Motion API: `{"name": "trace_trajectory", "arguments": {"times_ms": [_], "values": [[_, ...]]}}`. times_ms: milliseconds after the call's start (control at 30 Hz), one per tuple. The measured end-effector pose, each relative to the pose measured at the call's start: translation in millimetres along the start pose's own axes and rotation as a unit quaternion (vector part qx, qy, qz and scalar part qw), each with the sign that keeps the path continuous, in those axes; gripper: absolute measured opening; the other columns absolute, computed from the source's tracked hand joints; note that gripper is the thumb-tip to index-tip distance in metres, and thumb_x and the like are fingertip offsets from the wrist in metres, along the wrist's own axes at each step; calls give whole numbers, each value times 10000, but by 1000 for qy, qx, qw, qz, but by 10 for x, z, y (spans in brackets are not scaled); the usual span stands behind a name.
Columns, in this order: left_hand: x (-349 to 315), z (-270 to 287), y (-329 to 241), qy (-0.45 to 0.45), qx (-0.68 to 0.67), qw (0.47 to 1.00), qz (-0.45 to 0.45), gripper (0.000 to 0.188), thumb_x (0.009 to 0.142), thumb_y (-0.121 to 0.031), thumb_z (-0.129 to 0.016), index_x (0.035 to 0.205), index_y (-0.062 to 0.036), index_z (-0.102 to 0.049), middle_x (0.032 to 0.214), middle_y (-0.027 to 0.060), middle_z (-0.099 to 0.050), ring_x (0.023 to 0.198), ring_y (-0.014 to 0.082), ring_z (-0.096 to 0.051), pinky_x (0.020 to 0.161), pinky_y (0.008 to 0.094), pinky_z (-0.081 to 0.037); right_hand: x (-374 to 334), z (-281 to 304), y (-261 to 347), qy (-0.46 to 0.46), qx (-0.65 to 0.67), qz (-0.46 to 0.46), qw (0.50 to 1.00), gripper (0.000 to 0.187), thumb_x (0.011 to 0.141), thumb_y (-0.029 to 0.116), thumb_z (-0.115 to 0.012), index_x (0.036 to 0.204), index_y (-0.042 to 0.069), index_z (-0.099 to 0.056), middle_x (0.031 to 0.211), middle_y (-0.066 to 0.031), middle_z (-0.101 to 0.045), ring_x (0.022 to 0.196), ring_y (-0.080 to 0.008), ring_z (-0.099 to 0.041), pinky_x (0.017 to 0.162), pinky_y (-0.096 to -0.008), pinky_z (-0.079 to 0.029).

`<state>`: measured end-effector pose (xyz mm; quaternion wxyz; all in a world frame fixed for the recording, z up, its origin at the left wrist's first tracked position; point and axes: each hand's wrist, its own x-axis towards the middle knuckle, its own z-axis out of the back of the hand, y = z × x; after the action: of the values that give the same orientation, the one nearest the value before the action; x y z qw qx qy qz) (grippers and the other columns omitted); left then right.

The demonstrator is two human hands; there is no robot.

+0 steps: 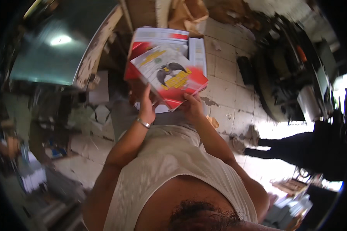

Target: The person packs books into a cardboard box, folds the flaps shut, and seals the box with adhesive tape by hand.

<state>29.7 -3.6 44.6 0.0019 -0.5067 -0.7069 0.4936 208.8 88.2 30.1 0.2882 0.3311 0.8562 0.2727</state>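
Tilted in front of me is a red, white and yellow booklet (169, 73) with a dark winged figure on its cover. My left hand (146, 107), with a metal band at the wrist, grips its left lower edge, thumb along the side. My right hand (192, 106) pinches its near right corner, thumb on top. Whether it is one booklet or a thin stack, I cannot tell. Beneath and beyond it is a box (129, 63) filled with similar red and white printed pieces (162, 35). The booklet covers part of these.
A glass-topped table (46, 57) with a worn wooden edge stands at the left. Brown paper (191, 15) lies behind the box. Dark machinery (273, 69) is at the right on the tiled floor (223, 73). A person in dark clothes (297, 148) stands at the right.
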Motion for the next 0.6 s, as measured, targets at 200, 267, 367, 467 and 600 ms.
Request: {"name": "trace_trajectory", "arguments": {"times_ms": [200, 267, 367, 467, 600], "values": [[-298, -180, 52, 63, -31, 997, -9, 488, 916, -388, -702, 1300, -113, -578, 1237, 37, -618, 1102, 167, -594, 934, 340, -480, -478, 93, -60, 34, 21, 6, 999, 556, 929, 92, -604, 1427, 144, -363, 1313, -111, -581, 1157, -298, -645, 843, -497, -623], [-239, 12, 206, 55, -20, 993, -98, 516, 909, -187, -719, 1359, -31, -522, 1303, 79, -600, 1161, 197, -597, 962, 337, -491, -686, 10, -233, 45, 11, 38, 998, 558, 937, 95, -598, 1437, 143, -355, 1331, -114, -572, 1191, -304, -628, 863, -505, -616], [-287, 109, 65, 68, -23, 989, -132, 497, 875, -65, -696, 1332, 42, -531, 1272, 115, -625, 1167, 231, -603, 995, 346, -477, -743, 32, -424, 17, 6, 44, 999, 567, 961, 176, -598, 1462, 141, -337, 1374, -121, -554, 1231, -311, -603, 929, -535, -572], [-314, 282, -170, 79, 29, 986, -141, 480, 861, -49, -687, 1311, 48, -550, 1255, 125, -635, 1148, 233, -614, 992, 345, -477, -745, 208, -496, 66, 78, -6, 995, 545, 1019, 410, -516, 1469, 151, -351, 1396, -128, -552, 1280, -323, -565, 1021, -578, -482], [-523, 285, -784, 71, 202, 947, -239, 459, 840, -79, -687, 1266, 60, -587, 1201, 118, -659, 1055, 196, -638, 922, 312, -496, -641, 233, -201, 123, 172, -113, 971, 827, 957, 757, -284, 1505, 142, -358, 1397, -136, -563, 1301, -331, -541, 1103, -539, -389]]}}
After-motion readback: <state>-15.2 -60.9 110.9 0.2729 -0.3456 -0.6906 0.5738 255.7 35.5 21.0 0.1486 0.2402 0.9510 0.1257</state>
